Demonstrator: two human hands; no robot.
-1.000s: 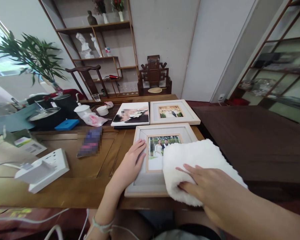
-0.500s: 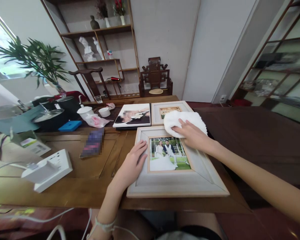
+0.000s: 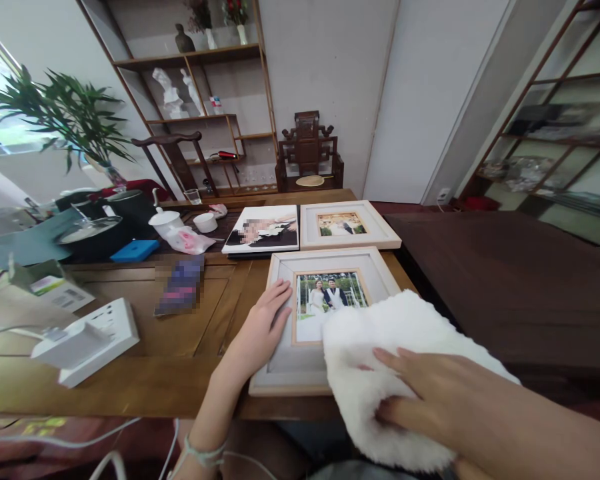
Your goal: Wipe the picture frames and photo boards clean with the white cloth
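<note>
Left hand (image 3: 265,328) on frame (image 3: 305,367) edge, apart from cloth (image 3: 370,347).

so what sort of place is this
Probably a sitting room or small studio office: a carved wooden armchair, a display shelf with white statuettes, and framed wedding photos on a wooden table.

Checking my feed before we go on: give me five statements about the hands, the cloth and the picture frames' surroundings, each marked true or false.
1. The left hand rests on the near picture frame. True.
2. The right hand holds a cardboard box. False: the right hand holds a white fluffy cloth.
3. The white fluffy cloth hides the lower-right part of the photo in the near picture frame. True.
4. The power strip lies right of the near picture frame. False: the power strip lies left of it.
5. The far picture frame lies flat on the table. True.
</note>
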